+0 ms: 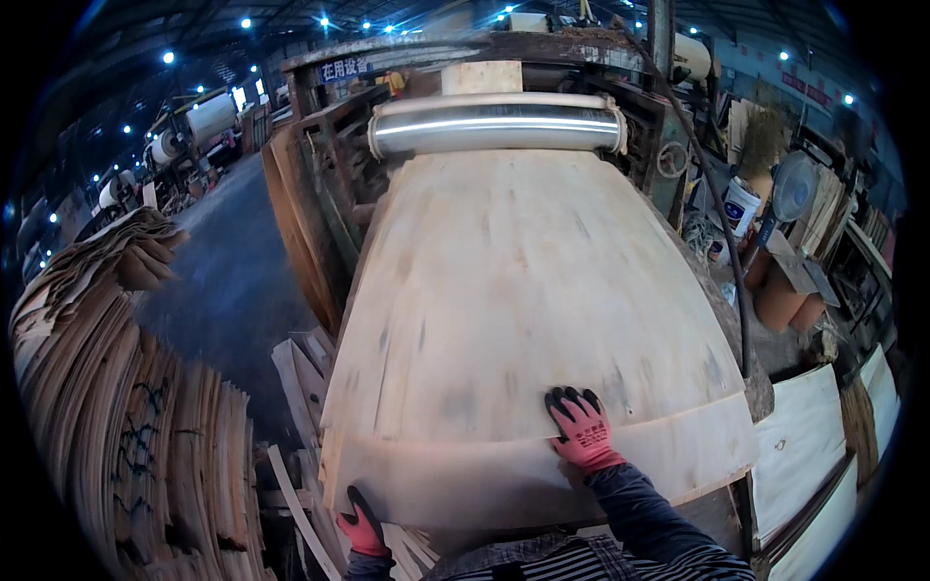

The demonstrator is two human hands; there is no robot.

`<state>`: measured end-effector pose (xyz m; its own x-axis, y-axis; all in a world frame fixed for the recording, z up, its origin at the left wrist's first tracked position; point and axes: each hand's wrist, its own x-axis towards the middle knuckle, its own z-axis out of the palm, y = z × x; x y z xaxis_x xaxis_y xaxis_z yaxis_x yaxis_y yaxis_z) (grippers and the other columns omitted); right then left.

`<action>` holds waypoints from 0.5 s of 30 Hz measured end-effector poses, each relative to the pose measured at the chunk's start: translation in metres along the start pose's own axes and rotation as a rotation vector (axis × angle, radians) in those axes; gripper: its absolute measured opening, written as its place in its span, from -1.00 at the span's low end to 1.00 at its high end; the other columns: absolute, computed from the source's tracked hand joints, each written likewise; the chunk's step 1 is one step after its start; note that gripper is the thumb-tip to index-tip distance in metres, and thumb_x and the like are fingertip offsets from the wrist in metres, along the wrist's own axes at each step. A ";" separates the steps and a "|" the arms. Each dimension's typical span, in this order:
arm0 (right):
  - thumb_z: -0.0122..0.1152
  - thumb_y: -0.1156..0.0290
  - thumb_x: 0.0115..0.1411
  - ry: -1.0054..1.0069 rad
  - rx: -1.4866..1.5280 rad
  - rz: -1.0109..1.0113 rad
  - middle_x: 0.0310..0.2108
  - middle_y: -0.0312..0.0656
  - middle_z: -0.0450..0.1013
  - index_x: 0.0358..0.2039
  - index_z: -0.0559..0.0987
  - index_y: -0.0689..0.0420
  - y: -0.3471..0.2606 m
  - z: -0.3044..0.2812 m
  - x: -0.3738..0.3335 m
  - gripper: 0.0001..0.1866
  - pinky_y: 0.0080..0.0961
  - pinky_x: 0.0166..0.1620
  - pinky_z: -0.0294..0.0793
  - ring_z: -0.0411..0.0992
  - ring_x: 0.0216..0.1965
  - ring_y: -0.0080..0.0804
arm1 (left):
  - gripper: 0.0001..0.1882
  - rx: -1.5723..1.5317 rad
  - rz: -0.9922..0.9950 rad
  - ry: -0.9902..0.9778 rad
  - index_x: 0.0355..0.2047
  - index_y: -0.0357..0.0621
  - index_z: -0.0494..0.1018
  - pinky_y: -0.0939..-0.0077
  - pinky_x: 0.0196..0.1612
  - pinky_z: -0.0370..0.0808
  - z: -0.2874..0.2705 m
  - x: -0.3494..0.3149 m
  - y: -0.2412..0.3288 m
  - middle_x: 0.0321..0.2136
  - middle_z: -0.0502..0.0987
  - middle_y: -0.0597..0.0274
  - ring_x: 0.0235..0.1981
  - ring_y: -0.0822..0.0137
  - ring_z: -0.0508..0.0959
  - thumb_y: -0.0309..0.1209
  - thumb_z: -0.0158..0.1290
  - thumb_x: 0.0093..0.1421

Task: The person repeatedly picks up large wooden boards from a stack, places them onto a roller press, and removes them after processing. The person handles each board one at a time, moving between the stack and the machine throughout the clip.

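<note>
A broad stack of pale wood veneer sheets (494, 281) lies in front of me, running back to the machine. Another veneer sheet (455, 474) forms a band along the near end, its far edge crossing the stack. My right hand (584, 431), in a red glove with black fingertips, rests flat across that edge, fingers stretched forward and slightly apart. At the near left corner, my left hand (362, 531), gloved alike, grips the near sheet's edge. Its thumb points up over the wood, while the other fingers are mostly hidden.
A shiny metal roller (499, 128) spans the machine at the far end. Bundled veneer (145, 436) stands at left, with loose strips (300, 378) beside the stack. At right are a leaning pole (717, 208), a fan (792, 189), a bucket (740, 206) and a cardboard box (785, 290).
</note>
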<state>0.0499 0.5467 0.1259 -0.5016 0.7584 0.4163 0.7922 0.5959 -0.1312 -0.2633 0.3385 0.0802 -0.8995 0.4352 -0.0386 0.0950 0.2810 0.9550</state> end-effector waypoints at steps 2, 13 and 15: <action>0.28 0.19 -0.32 0.018 0.002 -0.010 -0.11 -0.21 0.33 -0.16 0.46 -0.02 0.000 -0.001 0.000 -0.42 -0.18 0.10 0.12 0.24 -0.03 -0.23 | -0.34 0.012 -0.043 0.008 0.04 -0.45 0.13 0.37 0.10 0.12 0.001 -0.005 0.020 0.02 0.23 -0.15 0.05 0.10 0.24 -0.10 -0.07 0.14; 0.30 0.16 -0.30 -0.008 -0.029 -0.004 -0.09 -0.24 0.32 -0.13 0.45 -0.05 0.001 0.003 0.001 -0.40 -0.18 0.13 0.07 0.21 0.00 -0.25 | -0.48 0.041 0.023 0.125 -0.08 -0.41 0.29 0.32 -0.02 0.26 0.004 -0.003 0.002 -0.12 0.37 -0.14 -0.09 0.07 0.37 -0.17 -0.02 0.12; 0.30 0.16 -0.30 -0.014 -0.030 -0.001 -0.09 -0.24 0.32 -0.13 0.45 -0.05 0.001 0.003 0.001 -0.40 -0.18 0.12 0.07 0.21 0.00 -0.25 | -0.61 -0.037 0.082 0.133 -0.11 -0.38 0.31 0.36 -0.08 0.31 0.007 -0.002 0.004 -0.18 0.41 -0.10 -0.15 0.14 0.41 -0.32 -0.02 0.13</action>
<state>0.0495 0.5490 0.1229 -0.5069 0.7614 0.4040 0.8016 0.5887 -0.1038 -0.2583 0.3443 0.0819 -0.9381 0.3376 0.0770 0.1571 0.2166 0.9635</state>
